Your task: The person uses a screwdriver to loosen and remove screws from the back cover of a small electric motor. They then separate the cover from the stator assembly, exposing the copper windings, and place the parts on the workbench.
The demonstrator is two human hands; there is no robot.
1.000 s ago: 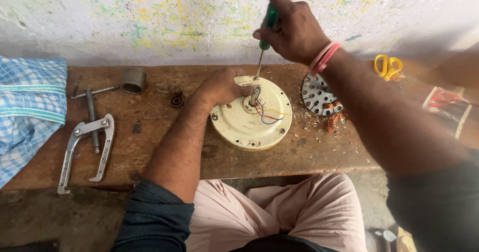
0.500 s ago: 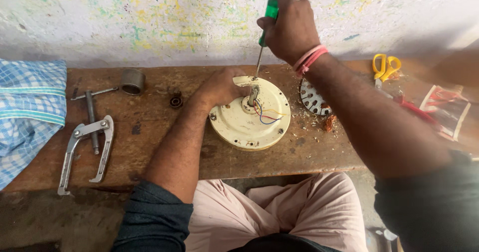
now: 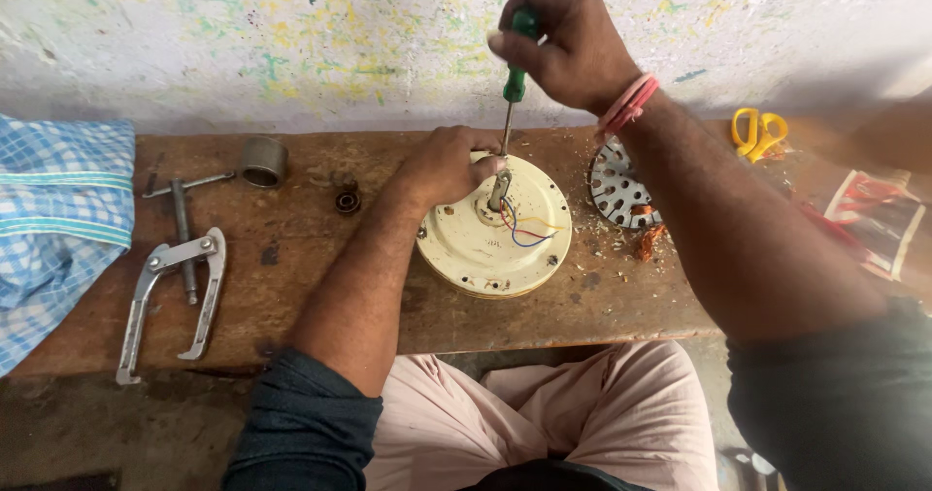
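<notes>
— At the bench's middle, what did we have in our grip?

— Our right hand (image 3: 573, 49) was clamped around the green-handled screwdriver (image 3: 512, 93), held upright with its tip down by the central shaft of the cream round motor housing (image 3: 495, 227). Our left hand (image 3: 449, 164) was pressed on the housing's far edge, fingers closed over it, steadying it.

— Which step did we judge that to be?

— Working at the hub, where coloured wires (image 3: 529, 229) came out. Any next move called for keeping the blade vertical and the housing pinned.

— And our count around it?

— One perforated metal disc (image 3: 619, 185), one yellow scissors (image 3: 757, 132), one puller (image 3: 170, 292), one metal sleeve (image 3: 262, 161), one small bearing (image 3: 347, 201), one checked cloth (image 3: 58, 229).
</notes>
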